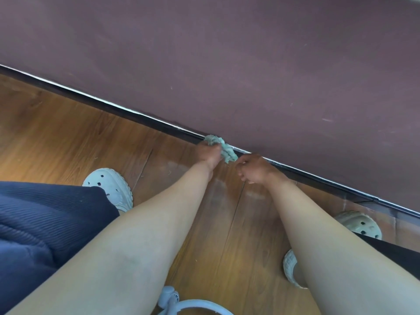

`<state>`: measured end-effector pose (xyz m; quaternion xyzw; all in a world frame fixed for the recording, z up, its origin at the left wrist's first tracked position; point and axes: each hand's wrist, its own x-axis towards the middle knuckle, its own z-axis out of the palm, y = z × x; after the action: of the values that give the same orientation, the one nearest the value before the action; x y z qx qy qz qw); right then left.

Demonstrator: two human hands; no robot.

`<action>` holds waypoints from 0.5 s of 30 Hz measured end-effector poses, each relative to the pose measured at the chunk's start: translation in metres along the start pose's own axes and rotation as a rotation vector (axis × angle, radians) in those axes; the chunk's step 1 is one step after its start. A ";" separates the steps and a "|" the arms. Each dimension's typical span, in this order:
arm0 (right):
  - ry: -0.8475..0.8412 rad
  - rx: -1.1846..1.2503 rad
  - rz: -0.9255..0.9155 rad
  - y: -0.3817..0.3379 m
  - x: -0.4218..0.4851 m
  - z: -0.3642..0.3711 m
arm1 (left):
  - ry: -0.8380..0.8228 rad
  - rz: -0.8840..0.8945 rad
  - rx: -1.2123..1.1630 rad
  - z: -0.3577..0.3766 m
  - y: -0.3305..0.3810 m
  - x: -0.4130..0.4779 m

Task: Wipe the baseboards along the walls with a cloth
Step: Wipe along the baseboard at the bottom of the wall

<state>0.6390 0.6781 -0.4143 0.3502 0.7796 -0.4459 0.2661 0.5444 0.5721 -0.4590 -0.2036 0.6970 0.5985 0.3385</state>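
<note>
Head view: the left hand (209, 153) grips a crumpled pale green cloth (221, 147), fingers curled round it and pressing it against the dark baseboard (136, 116) at the foot of the purple wall (250, 64). The right hand (254, 169) sits just beside the cloth's lower end with its fingers curled. Whether it pinches the cloth cannot be told. Below lie the wooden floor (68, 133), a pale clog (111, 187) and a navy ribbed garment (34, 223).
</note>
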 end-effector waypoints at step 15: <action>-0.015 0.131 0.054 0.018 0.010 0.000 | 0.057 -0.033 -0.051 0.002 0.000 -0.002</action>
<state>0.6466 0.6875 -0.4309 0.3844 0.7372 -0.4911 0.2602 0.5457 0.5738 -0.4577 -0.2407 0.6876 0.6041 0.3231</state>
